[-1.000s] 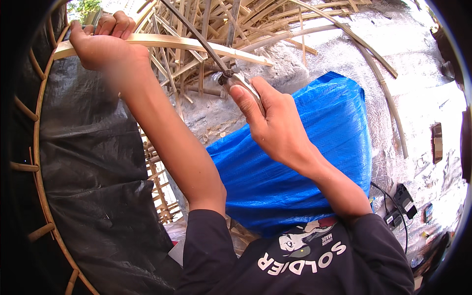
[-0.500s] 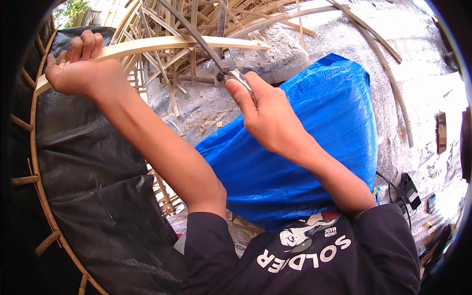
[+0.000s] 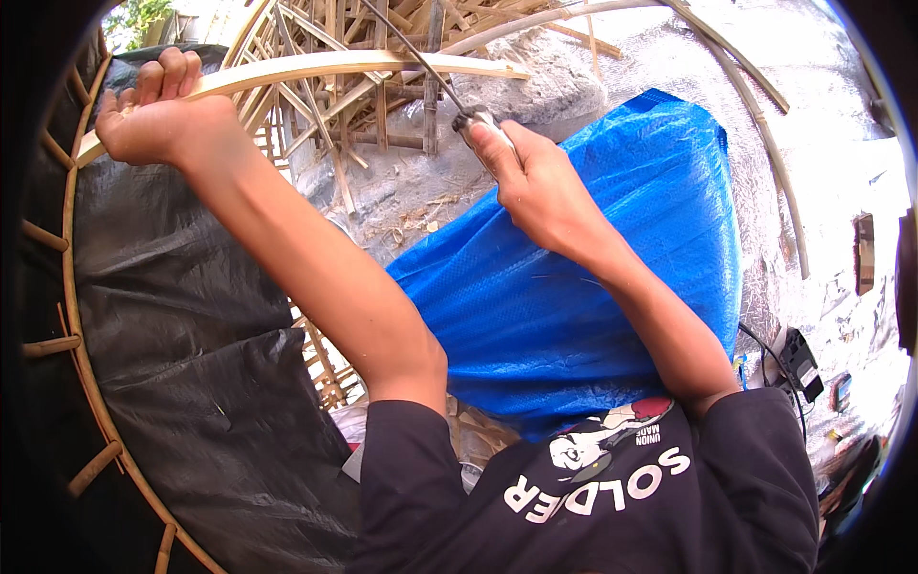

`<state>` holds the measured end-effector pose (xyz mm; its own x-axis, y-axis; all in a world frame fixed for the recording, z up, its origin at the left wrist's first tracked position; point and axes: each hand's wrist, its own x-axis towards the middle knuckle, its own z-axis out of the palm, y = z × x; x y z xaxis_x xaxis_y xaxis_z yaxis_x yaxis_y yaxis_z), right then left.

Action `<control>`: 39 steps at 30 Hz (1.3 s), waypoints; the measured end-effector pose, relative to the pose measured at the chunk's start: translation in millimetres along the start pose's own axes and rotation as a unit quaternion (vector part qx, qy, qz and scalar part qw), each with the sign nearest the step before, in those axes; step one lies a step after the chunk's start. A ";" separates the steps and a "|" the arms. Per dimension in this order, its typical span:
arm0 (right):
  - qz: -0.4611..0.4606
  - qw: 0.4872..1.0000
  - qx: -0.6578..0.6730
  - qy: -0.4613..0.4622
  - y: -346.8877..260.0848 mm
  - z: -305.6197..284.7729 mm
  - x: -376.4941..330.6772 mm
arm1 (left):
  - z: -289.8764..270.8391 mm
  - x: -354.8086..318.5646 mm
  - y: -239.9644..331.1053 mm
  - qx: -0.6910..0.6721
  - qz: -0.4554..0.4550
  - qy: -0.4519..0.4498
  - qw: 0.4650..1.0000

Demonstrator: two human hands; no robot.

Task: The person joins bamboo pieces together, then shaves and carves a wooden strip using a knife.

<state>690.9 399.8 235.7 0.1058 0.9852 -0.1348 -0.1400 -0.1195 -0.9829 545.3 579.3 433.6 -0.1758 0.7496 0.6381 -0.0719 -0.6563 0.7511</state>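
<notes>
My left hand (image 3: 158, 105), at the upper left, is closed around a long pale bamboo strip (image 3: 306, 67), which bows and reaches rightward to the upper middle. My right hand (image 3: 535, 182) grips the handle of a long-bladed knife (image 3: 421, 59). Its narrow dark blade slants up and left and crosses the strip near the strip's right part. Whether the edge touches the strip I cannot tell. A blue tarp sheet (image 3: 593, 287) lies beneath my right forearm and over my lap.
A heap of split bamboo (image 3: 382, 29) stands beyond the strip, with a grey stone block (image 3: 555, 86) beside it. Black plastic sheeting (image 3: 182, 287) on a bamboo frame (image 3: 69, 220) lines the left. Silvery sheeting (image 3: 669, 57) covers the ground at right, with a black device (image 3: 798, 364) and cable on it.
My right hand and the knife have shifted slightly up and right along the strip. My left hand stays closed on the strip, almost in place.
</notes>
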 end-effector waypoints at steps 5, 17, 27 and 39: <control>0.101 0.988 0.115 -0.024 -28.8 -31.5 -6.3 | 12.9 -10.4 -6.6 -0.025 -0.010 0.005 1.000; 0.126 0.986 0.091 -0.059 -15.5 -1.5 -8.9 | 1.4 11.1 1.8 -0.021 -0.031 -0.049 0.998; 0.057 0.993 0.094 -0.029 -43.3 0.0 -25.9 | 19.3 27.7 24.6 0.010 -0.003 -0.082 0.997; -0.113 0.979 0.153 0.071 -54.9 19.3 -30.7 | -33.1 30.3 2.9 -0.043 -0.022 -0.076 0.996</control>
<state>676.4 378.4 296.3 0.3017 0.9523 0.0450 -0.3831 0.1643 -0.9090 507.3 597.3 449.5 -0.0196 0.7776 0.6285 -0.1621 -0.6228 0.7654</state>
